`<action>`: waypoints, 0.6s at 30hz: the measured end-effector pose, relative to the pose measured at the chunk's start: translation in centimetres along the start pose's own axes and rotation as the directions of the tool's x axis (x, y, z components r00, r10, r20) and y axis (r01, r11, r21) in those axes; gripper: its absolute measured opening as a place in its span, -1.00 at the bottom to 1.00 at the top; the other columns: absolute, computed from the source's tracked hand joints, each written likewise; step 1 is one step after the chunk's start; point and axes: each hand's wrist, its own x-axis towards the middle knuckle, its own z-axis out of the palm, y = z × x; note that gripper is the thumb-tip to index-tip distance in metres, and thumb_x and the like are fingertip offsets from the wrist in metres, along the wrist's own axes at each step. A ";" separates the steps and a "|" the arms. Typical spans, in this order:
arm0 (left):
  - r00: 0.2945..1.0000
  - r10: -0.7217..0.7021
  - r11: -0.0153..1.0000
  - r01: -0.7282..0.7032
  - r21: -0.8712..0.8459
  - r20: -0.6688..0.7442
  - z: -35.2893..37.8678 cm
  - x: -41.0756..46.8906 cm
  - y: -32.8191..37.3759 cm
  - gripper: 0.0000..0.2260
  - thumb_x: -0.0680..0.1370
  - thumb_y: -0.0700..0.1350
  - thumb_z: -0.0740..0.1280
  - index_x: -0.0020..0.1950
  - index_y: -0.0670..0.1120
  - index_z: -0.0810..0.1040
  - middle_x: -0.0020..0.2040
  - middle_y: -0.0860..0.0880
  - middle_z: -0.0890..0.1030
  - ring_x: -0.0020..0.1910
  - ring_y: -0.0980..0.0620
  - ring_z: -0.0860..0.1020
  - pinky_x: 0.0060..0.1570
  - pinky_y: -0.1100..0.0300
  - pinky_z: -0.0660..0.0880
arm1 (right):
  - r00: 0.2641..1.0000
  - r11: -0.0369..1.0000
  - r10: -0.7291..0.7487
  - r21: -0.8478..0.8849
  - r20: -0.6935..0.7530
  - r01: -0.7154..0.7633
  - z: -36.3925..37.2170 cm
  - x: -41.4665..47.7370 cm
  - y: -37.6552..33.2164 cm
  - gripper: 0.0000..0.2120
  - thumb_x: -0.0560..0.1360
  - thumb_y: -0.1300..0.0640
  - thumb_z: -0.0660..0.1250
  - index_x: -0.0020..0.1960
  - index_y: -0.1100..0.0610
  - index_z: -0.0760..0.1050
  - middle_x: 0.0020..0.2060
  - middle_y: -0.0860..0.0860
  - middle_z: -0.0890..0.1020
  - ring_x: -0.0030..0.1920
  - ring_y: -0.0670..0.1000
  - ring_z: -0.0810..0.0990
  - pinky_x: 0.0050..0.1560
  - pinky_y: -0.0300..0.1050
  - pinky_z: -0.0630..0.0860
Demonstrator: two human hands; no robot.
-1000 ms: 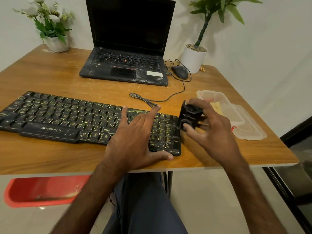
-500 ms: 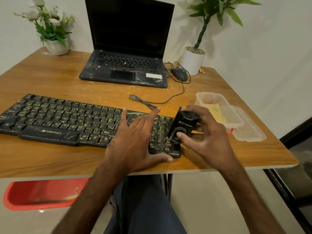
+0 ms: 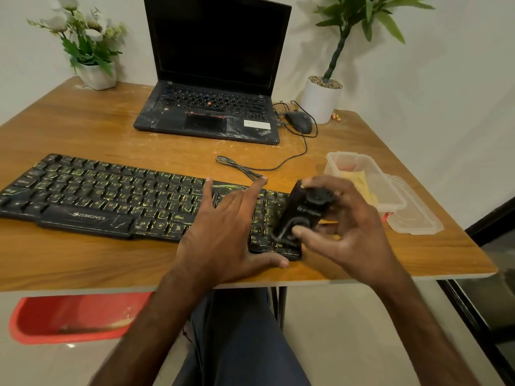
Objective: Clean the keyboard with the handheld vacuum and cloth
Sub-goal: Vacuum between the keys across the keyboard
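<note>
1. Black keyboard [image 3: 111, 196] is lying along the near part of the wooden table [image 3: 83, 126], keys glowing yellow-green, with its right end under our hands.
2. We are laying our left hand [image 3: 223, 235] flat on the keyboard's right part. The fingers are straight and spread, the thumb is running along the near edge, and the hand is gripping nothing.
3. We are holding the handheld vacuum [image 3: 301, 215] in our right hand [image 3: 345, 227], with fingers curling over its top and the thumb pressing on its lower face.
4. The vacuum is tilting, with its lower end pointing down over the number pad at the keyboard's right end. That spot is blurring, so we cannot tell whether it is touching the keys.
5. The yellow cloth [image 3: 359, 181] is sitting inside a clear plastic container [image 3: 334, 162], right of the keyboard and just beyond our right hand. The lid [image 3: 415, 215] is lying against the container's right side.
6. A laptop [image 3: 211, 79] is standing open at the far side with a dark screen. A mouse [image 3: 299, 121] is lying just beside its right corner, its cable [image 3: 242, 168] looping toward the keyboard.
7. A white flower pot [image 3: 96, 76] is standing at the far left corner and a white plant pot [image 3: 320, 98] at the far right.
8. A red plastic thing [image 3: 72, 316] is showing below the table's near edge on the left.
</note>
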 end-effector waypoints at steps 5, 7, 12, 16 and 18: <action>1.000 0.000 1.000 0.000 0.007 -0.007 0.1 0.1 -0.1 0.18 0.26 0.71 -0.02 0.62 -0.04 -0.21 0.52 -0.07 0.39 0.52 0.01 0.32 0.52 -0.35 -0.10 | 0.993 0.986 -0.085 -0.134 0.085 0.096 -0.2 -0.2 -0.2 -0.38 0.40 0.32 0.53 0.34 -0.07 0.40 0.25 -0.21 0.53 0.20 -0.07 0.61 0.02 -0.15 0.65; 1.000 -0.003 1.000 0.003 0.010 -0.002 0.1 0.0 0.0 0.18 0.26 0.72 -0.02 0.61 -0.04 -0.22 0.53 -0.06 0.38 0.52 0.02 0.32 0.52 -0.35 -0.10 | 0.992 0.982 -0.102 -0.154 0.072 0.113 -0.5 -0.2 -0.4 -0.38 0.41 0.31 0.53 0.35 -0.05 0.40 0.26 -0.23 0.52 0.22 -0.08 0.60 0.04 -0.18 0.64; 1.000 0.000 1.000 0.000 0.006 0.008 0.1 0.1 -0.1 0.20 0.25 0.72 0.00 0.61 -0.03 -0.24 0.55 -0.05 0.35 0.54 0.03 0.29 0.52 -0.35 -0.10 | 0.975 0.963 -0.133 -0.211 0.179 0.170 0.0 -0.7 -1.2 -0.38 0.42 0.24 0.53 0.38 -0.07 0.40 0.26 -0.25 0.53 0.22 -0.16 0.57 0.07 -0.32 0.57; 1.000 -0.008 1.000 0.008 0.021 0.000 0.0 0.0 0.0 0.22 0.24 0.73 -0.02 0.62 -0.05 -0.22 0.53 -0.05 0.37 0.52 0.03 0.31 0.52 -0.35 -0.09 | 0.971 0.953 -0.093 -0.263 0.219 0.151 -1.3 -0.1 -1.9 -0.43 0.45 0.15 0.50 0.37 -0.11 0.39 0.20 -0.17 0.58 0.19 -0.12 0.60 0.06 -0.18 0.63; 1.000 -0.003 1.000 0.003 0.020 -0.003 0.1 0.1 0.0 0.22 0.24 0.72 -0.02 0.62 -0.06 -0.22 0.54 -0.05 0.37 0.52 0.02 0.31 0.52 -0.35 -0.09 | 0.970 0.961 -0.113 -0.223 0.217 0.162 -0.5 0.0 -2.1 -0.42 0.44 0.18 0.51 0.37 -0.10 0.39 0.21 -0.19 0.56 0.19 -0.13 0.59 0.05 -0.22 0.62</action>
